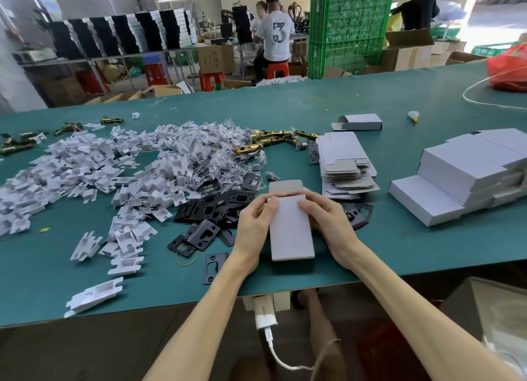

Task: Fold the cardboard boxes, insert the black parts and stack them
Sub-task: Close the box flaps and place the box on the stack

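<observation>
White cardboard box, long axis pointing away, is clamped between left hand and right hand; black plates are heaped nearest the left.

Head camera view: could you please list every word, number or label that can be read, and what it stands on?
"3": large numeral on the back of the white T-shirt in the background.
Brown carton: print too blurred to read.
White adapter: lettering too small to read.
White box: no print visible.
</observation>
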`<state>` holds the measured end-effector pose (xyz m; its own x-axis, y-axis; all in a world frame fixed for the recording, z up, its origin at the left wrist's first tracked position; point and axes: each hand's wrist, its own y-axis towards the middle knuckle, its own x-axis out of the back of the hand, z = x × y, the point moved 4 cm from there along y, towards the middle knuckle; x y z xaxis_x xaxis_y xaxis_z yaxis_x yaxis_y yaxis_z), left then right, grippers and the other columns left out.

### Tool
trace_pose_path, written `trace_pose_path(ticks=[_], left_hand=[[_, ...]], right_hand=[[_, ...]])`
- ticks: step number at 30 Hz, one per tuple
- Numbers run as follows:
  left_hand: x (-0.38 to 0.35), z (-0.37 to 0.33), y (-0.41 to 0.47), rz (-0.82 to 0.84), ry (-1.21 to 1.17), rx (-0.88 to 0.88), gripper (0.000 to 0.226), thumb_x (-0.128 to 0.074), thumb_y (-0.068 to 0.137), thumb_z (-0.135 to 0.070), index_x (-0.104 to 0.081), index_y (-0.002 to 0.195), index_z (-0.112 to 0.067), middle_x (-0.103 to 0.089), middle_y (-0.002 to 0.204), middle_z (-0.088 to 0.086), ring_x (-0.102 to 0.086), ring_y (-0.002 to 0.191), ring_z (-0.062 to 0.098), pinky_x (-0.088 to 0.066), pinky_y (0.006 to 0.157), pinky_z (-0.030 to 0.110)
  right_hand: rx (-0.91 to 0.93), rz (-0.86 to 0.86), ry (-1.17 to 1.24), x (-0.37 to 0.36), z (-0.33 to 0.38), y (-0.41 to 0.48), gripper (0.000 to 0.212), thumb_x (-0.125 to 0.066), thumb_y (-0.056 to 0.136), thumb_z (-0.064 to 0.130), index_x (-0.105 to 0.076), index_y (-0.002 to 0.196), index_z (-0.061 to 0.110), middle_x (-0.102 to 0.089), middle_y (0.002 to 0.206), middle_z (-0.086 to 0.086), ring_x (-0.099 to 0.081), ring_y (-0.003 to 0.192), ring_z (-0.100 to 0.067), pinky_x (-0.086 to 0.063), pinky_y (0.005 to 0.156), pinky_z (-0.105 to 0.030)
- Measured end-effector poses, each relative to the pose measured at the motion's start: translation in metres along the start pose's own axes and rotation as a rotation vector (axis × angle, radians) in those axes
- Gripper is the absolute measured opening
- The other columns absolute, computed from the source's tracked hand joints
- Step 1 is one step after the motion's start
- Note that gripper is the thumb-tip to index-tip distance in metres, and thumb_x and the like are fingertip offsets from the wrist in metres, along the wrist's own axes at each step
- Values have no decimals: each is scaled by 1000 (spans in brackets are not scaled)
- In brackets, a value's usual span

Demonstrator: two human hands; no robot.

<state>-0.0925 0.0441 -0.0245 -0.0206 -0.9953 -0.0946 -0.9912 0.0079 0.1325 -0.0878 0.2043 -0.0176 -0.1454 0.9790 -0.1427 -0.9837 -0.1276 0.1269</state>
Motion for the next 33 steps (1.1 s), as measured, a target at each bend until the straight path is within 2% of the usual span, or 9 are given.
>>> trace_pose_path(ticks=[2, 5, 7, 14, 20, 23, 26, 30, 33], left_hand=[[1, 2, 0, -23, -31, 20, 20, -59, 106, -22, -79, 102, -22, -76, 101, 3, -64, 87, 17, -55, 75, 35], [3, 3, 2, -20, -98, 61, 22, -61, 104, -23, -78, 113, -12, -74, 117, 19, -63, 98, 28, -51, 95, 62], [4, 3, 2, -21, -121, 87, 22, -63, 103, -22, -77, 116, -11, -72, 121, 21, -63, 102, 30, -46, 103, 66], [4, 2, 0, 7, -158, 109, 22, -68, 100, -24, -78, 116, -14, -72, 123, 21, -63, 104, 30, -46, 104, 65], [0, -3, -2, 90, -158, 107, 33, -67, 93, -36, -77, 118, -16, -75, 118, 13, -68, 98, 20, -57, 84, 35], [1, 0, -1, 85, -163, 110, 33, -67, 93, -36, -78, 117, -16, -75, 118, 14, -68, 98, 21, -55, 87, 40], [2, 3, 0, 81, -130, 94, 32, -67, 92, -34, -80, 111, -12, -75, 116, 19, -65, 97, 24, -50, 90, 45], [1, 4, 0, 73, -87, 72, 30, -68, 92, -34, -82, 105, -11, -75, 113, 21, -64, 94, 24, -48, 87, 44], [1, 4, -1, 66, -70, 78, 35, -67, 94, -44, -83, 104, -14, -76, 109, 18, -65, 92, 25, -48, 84, 43]], right_hand=[[-1, 3, -19, -2, 0, 0, 21, -61, 101, 28, -75, 116, 27, -74, 110, 0, -65, 95, -14, -52, 79, -31], [-3, -28, -6, -1, 0, -1, 21, -64, 99, 28, -75, 117, 27, -75, 111, 1, -67, 95, -12, -53, 80, -31], [0, -34, 4, -1, 0, -2, 20, -64, 99, 26, -75, 116, 24, -75, 111, -1, -68, 96, -14, -54, 79, -32], [-24, -44, -12, -1, -1, -1, 20, -60, 101, 26, -73, 115, 19, -72, 112, -11, -65, 95, -19, -51, 83, -39], [-20, -20, 5, 0, -1, -2, 17, -62, 100, 30, -75, 109, 24, -72, 106, -5, -64, 93, -14, -49, 83, -37], [-21, -19, -3, 0, -2, -2, 16, -61, 101, 30, -75, 108, 26, -72, 104, -3, -64, 92, -14, -49, 81, -37], [-17, -26, -49, 0, -3, -2, 20, -60, 102, 30, -75, 108, 18, -71, 107, -14, -63, 89, -17, -48, 79, -37], [-10, -45, -114, 1, -3, -2, 22, -59, 103, 27, -77, 104, 15, -73, 98, -10, -63, 81, -12, -49, 71, -26], [-4, -54, -137, 1, -3, -3, 23, -59, 103, 28, -77, 105, 14, -72, 101, -12, -63, 82, -12, -48, 70, -27]])
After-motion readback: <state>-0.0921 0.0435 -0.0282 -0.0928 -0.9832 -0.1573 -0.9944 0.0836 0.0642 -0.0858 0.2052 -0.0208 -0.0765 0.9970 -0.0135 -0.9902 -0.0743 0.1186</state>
